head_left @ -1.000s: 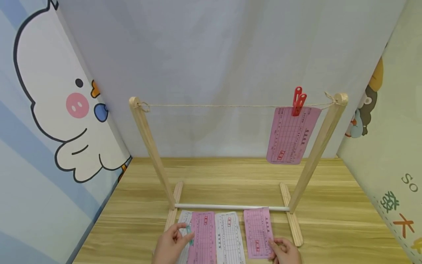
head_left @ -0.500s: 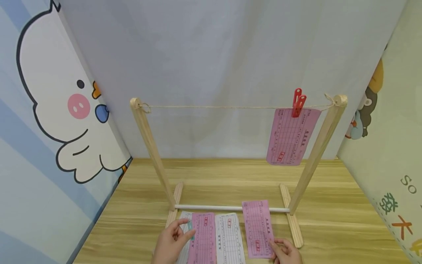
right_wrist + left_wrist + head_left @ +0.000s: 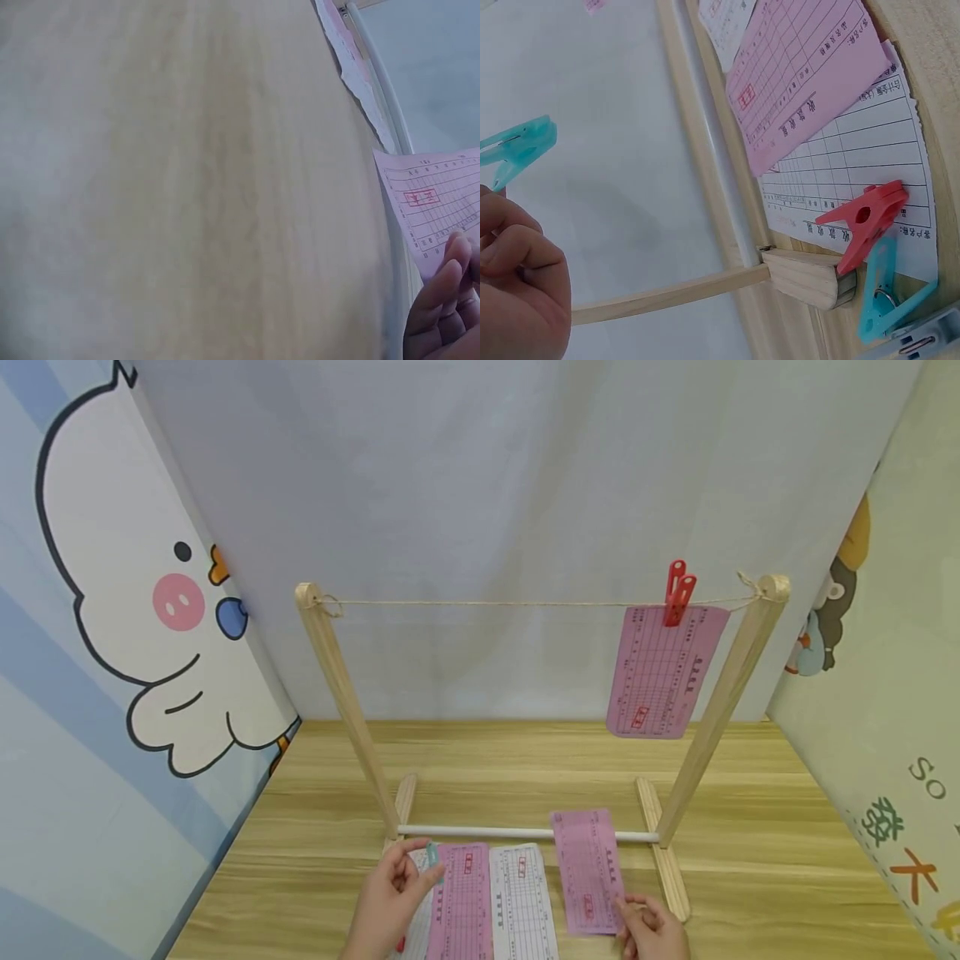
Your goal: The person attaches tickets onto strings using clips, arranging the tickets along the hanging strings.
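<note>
My left hand [image 3: 390,893] pinches a teal clothespin [image 3: 521,146] between thumb and fingers, above the left end of the paper slips. With its fingertips, my right hand [image 3: 651,928] holds a pink receipt slip [image 3: 587,870] by its lower right edge, raised off the table. Below the left hand lie a pink slip [image 3: 461,902] and a white slip [image 3: 522,902], with another white slip [image 3: 855,142] partly under the pink one. Up on the string [image 3: 480,602], a red clothespin [image 3: 678,597] clips a hanging pink slip [image 3: 663,672] near the right post.
The wooden frame has a left post [image 3: 348,710], a right post [image 3: 720,710] and a white crossbar [image 3: 480,832]. By its left foot lie a red clothespin [image 3: 866,221], a teal clothespin [image 3: 881,300] and a grey clothespin [image 3: 919,341]. A pale curtain [image 3: 480,485] stands behind.
My right hand has lifted the pink slip, and its top edge now overlaps the crossbar. The left hand has risen slightly with the teal clothespin.
</note>
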Demonstrator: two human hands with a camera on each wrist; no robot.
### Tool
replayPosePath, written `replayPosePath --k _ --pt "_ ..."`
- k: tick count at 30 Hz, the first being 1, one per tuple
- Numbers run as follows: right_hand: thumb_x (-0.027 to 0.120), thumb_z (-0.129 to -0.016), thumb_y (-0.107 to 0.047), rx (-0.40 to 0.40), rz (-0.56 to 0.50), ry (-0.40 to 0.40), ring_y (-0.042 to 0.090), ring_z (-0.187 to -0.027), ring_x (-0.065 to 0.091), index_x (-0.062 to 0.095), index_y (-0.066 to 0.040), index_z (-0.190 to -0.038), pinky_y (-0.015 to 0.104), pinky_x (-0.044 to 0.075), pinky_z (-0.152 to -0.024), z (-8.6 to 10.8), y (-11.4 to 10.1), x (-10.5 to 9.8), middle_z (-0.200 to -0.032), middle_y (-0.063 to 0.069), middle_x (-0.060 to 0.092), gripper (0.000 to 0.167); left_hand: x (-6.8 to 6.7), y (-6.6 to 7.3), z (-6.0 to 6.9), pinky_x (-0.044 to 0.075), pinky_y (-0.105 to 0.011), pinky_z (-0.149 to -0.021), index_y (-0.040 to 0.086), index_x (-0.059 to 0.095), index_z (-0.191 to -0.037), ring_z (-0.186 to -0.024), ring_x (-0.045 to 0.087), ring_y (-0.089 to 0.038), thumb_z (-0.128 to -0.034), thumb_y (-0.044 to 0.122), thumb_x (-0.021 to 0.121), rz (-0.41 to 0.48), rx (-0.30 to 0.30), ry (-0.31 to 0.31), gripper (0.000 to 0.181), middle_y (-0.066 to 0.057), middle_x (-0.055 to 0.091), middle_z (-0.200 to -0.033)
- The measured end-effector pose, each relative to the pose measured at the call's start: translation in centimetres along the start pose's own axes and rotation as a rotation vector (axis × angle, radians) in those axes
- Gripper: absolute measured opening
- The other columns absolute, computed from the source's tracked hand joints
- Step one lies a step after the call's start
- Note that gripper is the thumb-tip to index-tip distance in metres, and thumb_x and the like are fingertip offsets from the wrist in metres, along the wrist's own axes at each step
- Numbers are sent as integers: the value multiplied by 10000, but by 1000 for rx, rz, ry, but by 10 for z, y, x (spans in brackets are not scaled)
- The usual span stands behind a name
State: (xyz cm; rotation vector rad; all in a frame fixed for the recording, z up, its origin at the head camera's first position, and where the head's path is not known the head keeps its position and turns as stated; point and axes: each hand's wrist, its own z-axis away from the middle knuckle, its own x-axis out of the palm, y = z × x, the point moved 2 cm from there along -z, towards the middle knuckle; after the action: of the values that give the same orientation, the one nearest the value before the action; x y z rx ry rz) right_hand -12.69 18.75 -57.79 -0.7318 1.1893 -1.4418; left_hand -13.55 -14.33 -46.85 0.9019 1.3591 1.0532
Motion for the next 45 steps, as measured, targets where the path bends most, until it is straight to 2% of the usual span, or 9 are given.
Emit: replayPosePath --k 5,10,18,26,35,45 --pt "597 -959 -102 -2 -9 8 101 -451 488 598 94 -1154 232 431 -450 2 -7 0 -595 2 571 277 0 5 -1 300 -160 -495 27 619 -1201 -523 309 -10 -849 201 782 22 3 15 426 52 392 -660" --pt "588 -951 -90 -9 -1 10 99 -462 489 602 75 -1176 228 428 -439 2 -12 0 -611 1 570 279 1 9 -4 302 -157 -498 10 605 -1183 -511 311 -15 -847 169 779 38 16 3 411 54 388 -637" --pt "609 -975 -111 -48 12 5 90 -460 482 582 78 -1182 217 411 -426 4 -20 2 -614 -19 560 282 4 18 -7 286 -148 -495 30 652 -1165 -511 318 -8 -840 195 788 13 53 8 389 55 420 -645" --pt "616 -977 -134 -67 -21 -3 84 -457 480 582 72 -1168 213 415 -435 4 -30 3 -612 -37 557 283 3 32 -10 251 -145 -480 -6 677 -1162 -495 294 3 -840 159 784 20 125 -17 378 64 410 -613" --pt "625 -978 -154 -162 -1 -7 79 -440 481 601 67 -1150 220 429 -425 -1 -41 1 -605 -56 564 281 1 41 -17 240 -143 -475 -13 691 -1123 -487 294 15 -830 141 784 -21 131 -19 344 55 427 -601" --pt "626 -975 -139 -219 9 -12 64 -454 469 624 49 -1136 213 429 -434 -3 -60 4 -609 -56 560 247 -1 55 -21 236 -145 -467 -4 703 -1112 -475 271 24 -834 146 784 -51 197 -35 327 58 408 -599"
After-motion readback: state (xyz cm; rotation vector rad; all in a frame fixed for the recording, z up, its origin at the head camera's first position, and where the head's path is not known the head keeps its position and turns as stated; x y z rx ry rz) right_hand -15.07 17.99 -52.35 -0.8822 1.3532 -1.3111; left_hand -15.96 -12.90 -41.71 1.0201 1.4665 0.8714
